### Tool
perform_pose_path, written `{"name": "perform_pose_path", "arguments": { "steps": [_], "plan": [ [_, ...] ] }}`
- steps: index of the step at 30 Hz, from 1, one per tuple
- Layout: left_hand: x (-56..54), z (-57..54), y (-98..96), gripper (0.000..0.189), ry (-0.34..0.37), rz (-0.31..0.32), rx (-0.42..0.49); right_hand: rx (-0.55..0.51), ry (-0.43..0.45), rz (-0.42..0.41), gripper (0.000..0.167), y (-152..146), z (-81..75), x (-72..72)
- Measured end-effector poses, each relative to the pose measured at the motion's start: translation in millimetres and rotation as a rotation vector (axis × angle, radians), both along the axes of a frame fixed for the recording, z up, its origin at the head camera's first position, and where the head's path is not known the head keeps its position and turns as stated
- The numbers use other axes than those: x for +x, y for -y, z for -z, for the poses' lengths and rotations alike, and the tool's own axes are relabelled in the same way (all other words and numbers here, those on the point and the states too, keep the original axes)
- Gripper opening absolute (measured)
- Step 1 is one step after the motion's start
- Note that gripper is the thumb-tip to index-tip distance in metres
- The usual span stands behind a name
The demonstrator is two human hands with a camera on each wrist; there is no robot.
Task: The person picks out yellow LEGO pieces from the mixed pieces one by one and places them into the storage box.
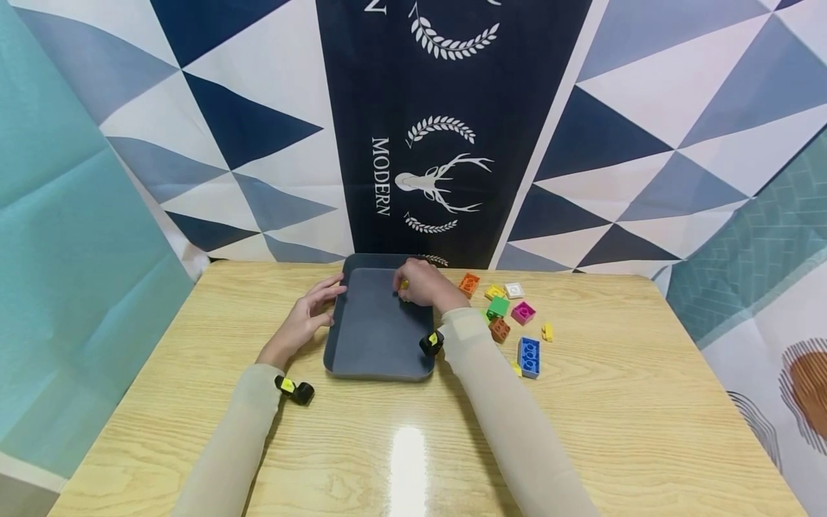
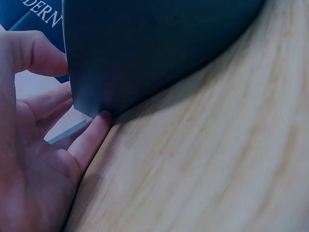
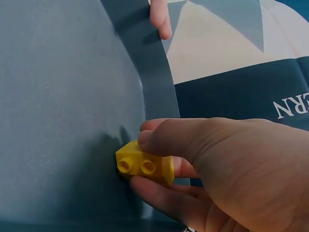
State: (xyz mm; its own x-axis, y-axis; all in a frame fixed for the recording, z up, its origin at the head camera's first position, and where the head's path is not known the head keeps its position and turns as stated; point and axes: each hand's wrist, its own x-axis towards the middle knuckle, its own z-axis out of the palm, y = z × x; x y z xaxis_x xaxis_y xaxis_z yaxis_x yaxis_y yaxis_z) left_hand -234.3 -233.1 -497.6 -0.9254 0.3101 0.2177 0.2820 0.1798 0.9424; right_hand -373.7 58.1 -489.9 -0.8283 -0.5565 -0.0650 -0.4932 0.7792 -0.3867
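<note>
In the right wrist view a yellow toy building block point(image 3: 140, 164) with two round studs is pinched between the thumb and fingers of my right hand point(image 3: 227, 164). It is low over the floor of a dark grey tray point(image 1: 375, 323), near the tray's far end, and casts a shadow there. From the head view, the right hand point(image 1: 423, 282) mostly covers the block. My left hand point(image 1: 313, 309) is at the tray's left side, its fingers extended to the rim. Its fingertips touch the tray's outer wall point(image 2: 154, 48) in the left wrist view.
Right of the tray lie several loose blocks: orange point(image 1: 469, 284), white point(image 1: 514, 290), green point(image 1: 498, 307), pink point(image 1: 523, 312), brown point(image 1: 500, 329) and blue point(image 1: 529, 357), plus a few yellow ones. A patterned cloth point(image 1: 278, 143) hangs behind the wooden table point(image 1: 349, 445).
</note>
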Motion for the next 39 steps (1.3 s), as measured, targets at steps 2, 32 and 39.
{"name": "perform_pose_path", "arguments": {
  "steps": [2,32,39],
  "plan": [
    [0.4,-0.3,0.2,0.062,0.000,0.002,0.003,-0.006,0.002,0.012,0.009,0.3,8.0,-5.4],
    [0.8,3.2,0.2,0.061,-0.048,0.000,0.009,0.094,0.071,0.004,0.012,1.4,11.3,-7.7],
    [1.2,1.6,0.2,0.062,-0.009,-0.004,0.008,0.083,0.077,-0.001,0.007,1.7,10.9,-6.6]
  ]
}}
